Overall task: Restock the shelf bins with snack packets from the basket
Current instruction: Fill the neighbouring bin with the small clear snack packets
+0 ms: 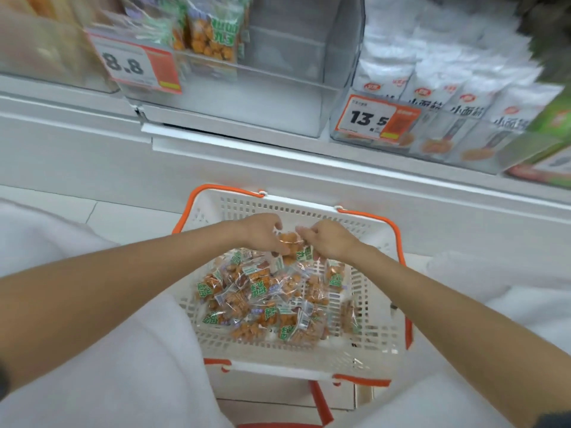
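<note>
White plastic with orange handles, the basket (309,211) sits on the floor below the shelf. The packets (265,301) lie heaped in it, orange nuggets under green labels. At the basket's far end both hands meet over the heap. The left hand (262,233) and the right hand (332,244) each have their fingers curled onto one small bunch (290,247) held between them, just above the pile.

Above and beyond the basket, the clear bin (278,97) with the 8.8 tag (136,61) holds only a little matching stock (213,35) at its left, so it looks like the one to fill. The white bags (432,88) above and right of the basket belong to another price and should be left alone.

The step in hand seems to be gathering a load. The wrappers look slick, so a modest bunch is safer than a big one. It helps to square the labels one way and clamp both sides evenly, then lift straight up, clear of the basket's rim and handles. In the bin, the bunch should stand upright beside the stock, labels forward.
</note>
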Tool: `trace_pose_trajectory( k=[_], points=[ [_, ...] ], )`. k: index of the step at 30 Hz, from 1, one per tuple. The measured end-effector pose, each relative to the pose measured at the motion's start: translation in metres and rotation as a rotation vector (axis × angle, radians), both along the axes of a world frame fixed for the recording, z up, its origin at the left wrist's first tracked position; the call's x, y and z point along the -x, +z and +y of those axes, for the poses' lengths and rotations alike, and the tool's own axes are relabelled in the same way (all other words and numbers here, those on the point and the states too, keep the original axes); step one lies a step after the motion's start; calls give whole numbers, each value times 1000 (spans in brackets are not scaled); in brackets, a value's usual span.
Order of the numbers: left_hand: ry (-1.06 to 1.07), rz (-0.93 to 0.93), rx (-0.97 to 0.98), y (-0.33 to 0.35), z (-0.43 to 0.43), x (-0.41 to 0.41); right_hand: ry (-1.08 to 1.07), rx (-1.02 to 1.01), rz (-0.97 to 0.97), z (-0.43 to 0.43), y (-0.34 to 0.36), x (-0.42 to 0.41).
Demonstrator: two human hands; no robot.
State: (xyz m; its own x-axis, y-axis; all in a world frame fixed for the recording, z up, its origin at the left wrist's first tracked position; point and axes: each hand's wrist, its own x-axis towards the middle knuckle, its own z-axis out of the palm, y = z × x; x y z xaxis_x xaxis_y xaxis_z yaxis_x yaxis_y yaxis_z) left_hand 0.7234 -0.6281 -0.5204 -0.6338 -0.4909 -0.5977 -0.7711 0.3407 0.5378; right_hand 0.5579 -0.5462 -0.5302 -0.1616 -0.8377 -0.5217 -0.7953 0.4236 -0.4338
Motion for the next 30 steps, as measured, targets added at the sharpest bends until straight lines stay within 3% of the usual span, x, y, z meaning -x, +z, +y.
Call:
trace_pose_trajectory(
  k=[7,12,16,19,25,30],
  points=[
    [233,355,-279,42,-10,-18,-160,304,-64,2,53,-7],
    [344,425,-280,55,-23,-32,-119,412,-147,-7,66,-13],
    [401,504,-246,71,-38,-35,-127,374,-380,-12,77,-10],
    [334,583,-95,93,-51,-33,-237,441,-465,-19,94,-15],
    [257,756,183,144,-81,-47,-226,717,-479,-54,151,-32],
    [452,878,543,163,-116,-65,-184,910,-378,-107,205,-45]
  ],
)
